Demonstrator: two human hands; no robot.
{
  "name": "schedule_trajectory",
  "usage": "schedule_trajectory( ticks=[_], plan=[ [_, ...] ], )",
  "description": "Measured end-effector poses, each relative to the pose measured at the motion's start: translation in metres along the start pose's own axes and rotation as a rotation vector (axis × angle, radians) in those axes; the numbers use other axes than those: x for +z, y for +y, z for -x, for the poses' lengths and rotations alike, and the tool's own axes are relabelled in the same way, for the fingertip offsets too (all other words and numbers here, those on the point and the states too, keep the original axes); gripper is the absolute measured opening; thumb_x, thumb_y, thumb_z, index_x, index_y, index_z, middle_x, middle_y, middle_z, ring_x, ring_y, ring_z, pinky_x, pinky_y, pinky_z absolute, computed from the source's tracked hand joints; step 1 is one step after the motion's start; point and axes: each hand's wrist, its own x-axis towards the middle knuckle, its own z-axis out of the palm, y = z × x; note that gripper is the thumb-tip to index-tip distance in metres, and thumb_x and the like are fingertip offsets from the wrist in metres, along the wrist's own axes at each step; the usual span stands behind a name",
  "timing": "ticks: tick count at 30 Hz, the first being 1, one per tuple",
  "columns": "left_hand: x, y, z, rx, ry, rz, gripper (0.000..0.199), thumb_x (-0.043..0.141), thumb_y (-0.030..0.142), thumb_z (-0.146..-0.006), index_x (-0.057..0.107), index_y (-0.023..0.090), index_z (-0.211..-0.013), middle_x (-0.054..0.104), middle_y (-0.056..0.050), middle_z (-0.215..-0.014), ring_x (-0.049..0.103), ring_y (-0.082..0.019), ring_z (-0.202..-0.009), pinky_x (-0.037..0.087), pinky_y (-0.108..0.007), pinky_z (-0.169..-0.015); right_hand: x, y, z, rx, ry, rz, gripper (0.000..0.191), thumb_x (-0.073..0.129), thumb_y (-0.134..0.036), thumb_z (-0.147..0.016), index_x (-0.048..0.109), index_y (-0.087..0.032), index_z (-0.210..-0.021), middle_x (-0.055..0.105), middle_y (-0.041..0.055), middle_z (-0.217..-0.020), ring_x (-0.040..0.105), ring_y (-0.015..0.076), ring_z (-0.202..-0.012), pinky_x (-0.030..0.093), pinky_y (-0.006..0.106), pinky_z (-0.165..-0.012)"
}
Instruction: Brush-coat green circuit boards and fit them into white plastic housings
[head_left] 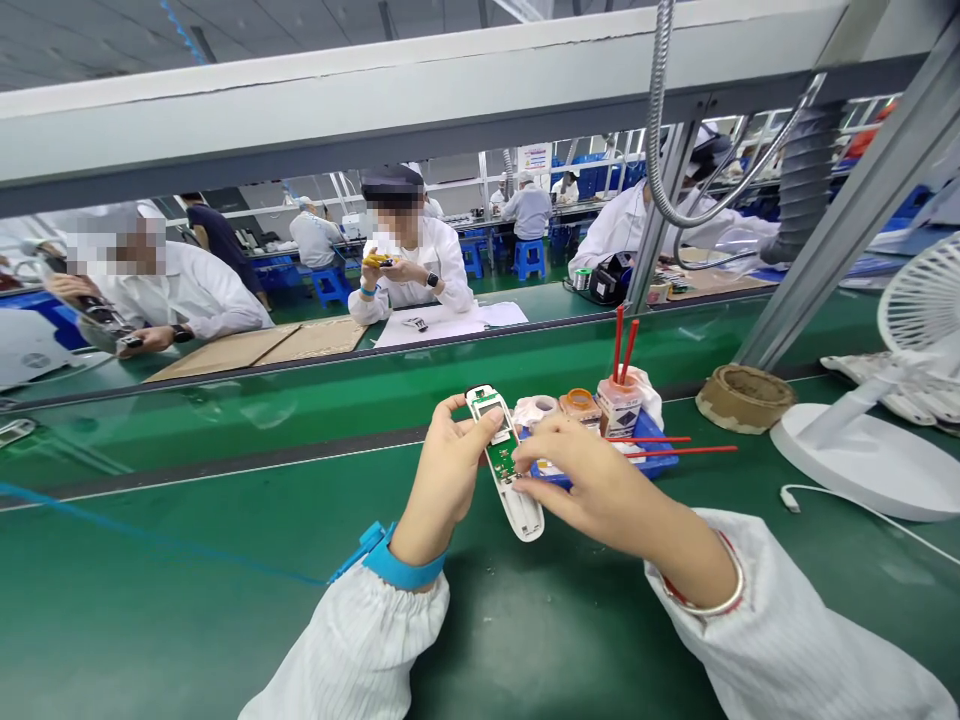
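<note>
My left hand (444, 470) grips a long white device housing (525, 515) near its upper end, the thumb lying across its face. The housing is tilted above the table, its inside facing me. A green circuit board (504, 460) sits in it, with a small rectangular window or screen above. At the housing's right edge, the curled fingers and thumb of my right hand (581, 475) come together over the board's lower part. Whatever may be between those fingertips is hidden. A blue strap with a cord circles my left wrist.
Behind my right hand, a blue tray (660, 462) holds small bottles (619, 405) with red sticks (626, 350). To the right are a tape roll (745, 398), a white fan (847, 440) and its cable. A metal frame crosses above; people in white work opposite.
</note>
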Motion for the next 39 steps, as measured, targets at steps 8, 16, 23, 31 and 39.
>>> schedule_trajectory(
  ticks=[8, 16, 23, 31, 39],
  plan=[
    [-0.004, -0.008, -0.003, 0.041, 0.008, -0.119, 0.049, 0.070, 0.034, -0.071, 0.039, 0.017, -0.105, 0.062, 0.004, -0.062, 0.055, -0.010, -0.053, 0.033, -0.018, -0.046, 0.021, 0.004, 0.006, -0.202, -0.099, 0.236, 0.023, 0.031, -0.007, -0.089, 0.052, -0.016, -0.083, 0.051, 0.0056, -0.076, 0.042, 0.0181, -0.071, 0.036, 0.031, -0.065],
    [-0.010, -0.020, -0.011, 0.014, 0.000, -0.203, 0.049, 0.072, 0.034, -0.069, 0.043, 0.015, -0.103, 0.058, 0.006, -0.058, 0.043, -0.005, -0.041, 0.030, -0.018, -0.042, 0.039, 0.017, 0.012, -0.131, -0.018, 0.037, 0.019, 0.040, -0.008, -0.086, 0.051, -0.020, -0.075, 0.055, 0.0035, -0.075, 0.046, 0.0174, -0.072, 0.037, 0.034, -0.072],
    [-0.002, -0.009, -0.005, 0.022, -0.062, -0.013, 0.043, 0.068, 0.029, -0.074, 0.039, 0.017, -0.103, 0.061, 0.003, -0.064, 0.060, -0.012, -0.059, 0.046, -0.021, -0.053, 0.037, 0.028, 0.002, 0.414, 0.233, -0.398, 0.023, 0.047, -0.039, -0.088, 0.040, -0.019, -0.097, 0.053, 0.0078, -0.095, 0.055, 0.0191, -0.087, 0.048, 0.036, -0.074],
    [-0.001, -0.012, 0.002, 0.042, -0.083, -0.045, 0.046, 0.067, 0.034, -0.074, 0.035, 0.020, -0.104, 0.065, 0.003, -0.065, 0.059, -0.013, -0.044, 0.044, -0.021, -0.040, 0.065, -0.001, 0.002, 0.692, -0.021, -1.010, 0.044, 0.031, -0.057, -0.090, 0.033, -0.020, -0.114, 0.055, -0.0052, -0.055, 0.054, 0.0135, -0.037, 0.043, 0.022, -0.031],
    [-0.001, -0.004, 0.009, 0.014, -0.146, -0.044, 0.047, 0.065, 0.033, -0.075, 0.030, 0.022, -0.104, 0.063, 0.003, -0.069, 0.052, -0.013, -0.033, 0.037, -0.022, -0.021, 0.059, -0.009, 0.003, 0.734, 0.057, -1.223, 0.034, 0.048, -0.050, -0.086, 0.038, -0.022, -0.102, 0.057, -0.0058, -0.054, 0.047, 0.0086, -0.030, 0.033, 0.014, -0.024]
  ],
)
